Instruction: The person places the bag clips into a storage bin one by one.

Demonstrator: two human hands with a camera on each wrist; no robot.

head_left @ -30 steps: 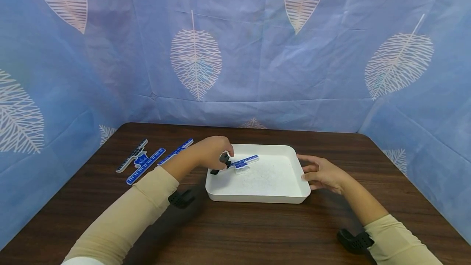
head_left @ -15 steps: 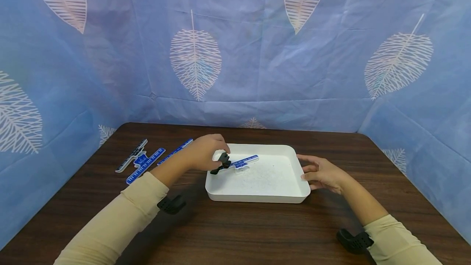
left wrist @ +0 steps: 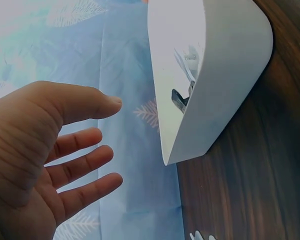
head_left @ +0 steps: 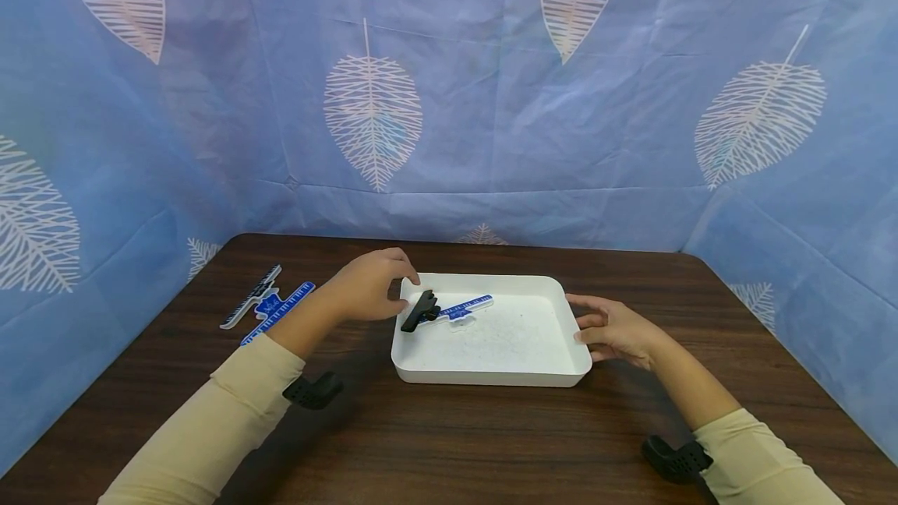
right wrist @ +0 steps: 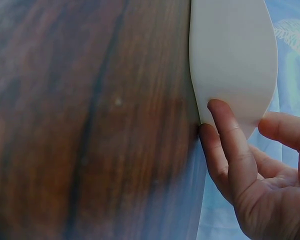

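Observation:
A white tray (head_left: 519,341) stands on the table. Inside its left part lie a black clip (head_left: 419,312) and a blue ruler clip (head_left: 466,309), the black one overlapping the blue one's end. My left hand (head_left: 368,287) hovers at the tray's left rim, fingers spread and holding nothing; the left wrist view shows its thumb (left wrist: 90,102) apart from the tray wall. At the other end, my right hand (head_left: 617,333) touches the tray's right side with fairly straight fingers. In the right wrist view its fingertips (right wrist: 221,110) rest against the outer wall.
On the table's left side lie a black-and-white ruler clip (head_left: 252,298) and a blue ruler clip (head_left: 281,309), close together. My left forearm partly covers the blue one. A blue leaf-patterned curtain (head_left: 449,100) surrounds the dark wooden table (head_left: 491,443).
My left hand has let go of the black clip and drawn back leftward, leaving it in the tray. The hand now covers another blue ruler clip on the table. The right hand stays put.

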